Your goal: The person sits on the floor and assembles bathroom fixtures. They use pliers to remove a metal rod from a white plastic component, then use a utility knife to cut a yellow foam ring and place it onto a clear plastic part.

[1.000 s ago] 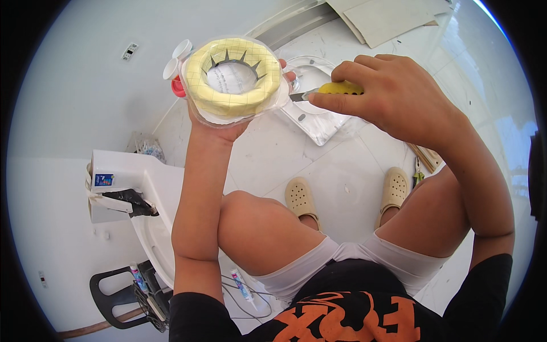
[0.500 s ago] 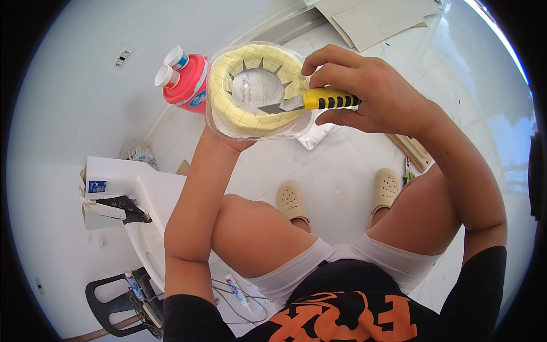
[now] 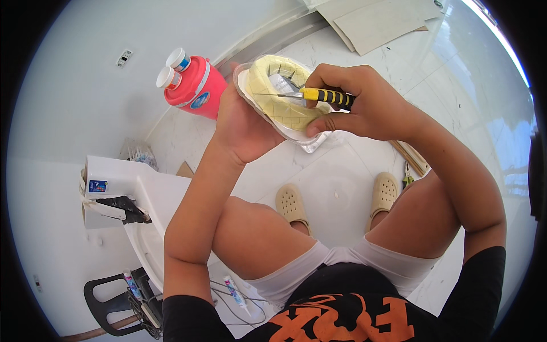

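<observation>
A pale yellow sealing ring (image 3: 289, 114), covered in grid-lined backing paper with pointed slits around its hole, sits in a clear plastic tray (image 3: 242, 85). My left hand (image 3: 242, 125) grips the tray from its left side and underneath, tilting it. In my right hand (image 3: 364, 102) is a utility knife (image 3: 329, 97) with a yellow and black handle. Its thin blade lies across the ring's opening, pointing left; whether the edge touches the paper I cannot tell. My right thumb presses near the ring's lower right rim.
A pink water jug (image 3: 208, 91) with two small cups on its lid stands beyond my left hand. Left are a white glossy fixture (image 3: 154, 199) and a black plastic frame (image 3: 97, 308). A sealant tube (image 3: 236, 293), pliers (image 3: 408, 175), wood strips (image 3: 411, 157) and flat boards (image 3: 376, 23) lie about.
The tray has shifted right and down and tilted, showing more of my left hand. The blade has swung to lie nearly level, and my right thumb has come onto the ring.
</observation>
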`<action>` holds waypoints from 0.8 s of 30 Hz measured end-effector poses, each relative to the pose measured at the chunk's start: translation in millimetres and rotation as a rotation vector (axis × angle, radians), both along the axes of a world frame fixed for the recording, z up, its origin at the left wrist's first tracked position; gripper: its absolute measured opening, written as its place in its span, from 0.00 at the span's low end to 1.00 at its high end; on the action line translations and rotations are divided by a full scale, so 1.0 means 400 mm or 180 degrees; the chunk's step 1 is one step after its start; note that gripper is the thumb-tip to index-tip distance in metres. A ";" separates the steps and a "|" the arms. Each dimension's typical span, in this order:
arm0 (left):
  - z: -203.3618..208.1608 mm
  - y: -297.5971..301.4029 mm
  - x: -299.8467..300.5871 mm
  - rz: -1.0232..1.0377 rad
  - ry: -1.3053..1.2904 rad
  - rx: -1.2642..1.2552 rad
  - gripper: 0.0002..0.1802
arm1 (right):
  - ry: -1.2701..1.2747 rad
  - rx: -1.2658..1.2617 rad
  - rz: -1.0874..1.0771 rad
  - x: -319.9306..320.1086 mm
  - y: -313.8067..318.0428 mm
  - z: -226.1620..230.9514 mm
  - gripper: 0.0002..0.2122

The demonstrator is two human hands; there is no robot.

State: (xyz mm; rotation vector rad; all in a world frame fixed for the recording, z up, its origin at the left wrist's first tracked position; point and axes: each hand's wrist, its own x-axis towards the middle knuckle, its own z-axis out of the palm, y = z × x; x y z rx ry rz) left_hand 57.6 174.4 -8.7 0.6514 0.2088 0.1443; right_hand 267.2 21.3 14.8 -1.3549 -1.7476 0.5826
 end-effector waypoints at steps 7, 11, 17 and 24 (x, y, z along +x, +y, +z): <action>-0.041 -0.050 0.092 0.0250 -0.1046 0.0272 0.43 | 0.0784 0.0162 -0.0542 -0.052 0.024 0.021 0.22; -0.069 -0.058 0.102 0.1172 -0.0384 0.0615 0.36 | 0.0689 0.0289 -0.0518 -0.086 0.027 0.017 0.21; -0.071 -0.014 0.075 0.1477 -0.1122 0.1004 0.29 | 0.0971 0.0235 -0.0411 -0.106 -0.027 0.054 0.17; -0.016 -0.041 0.086 0.2704 -0.0255 0.2207 0.39 | 0.0751 -0.0212 -0.0165 -0.112 -0.066 0.090 0.18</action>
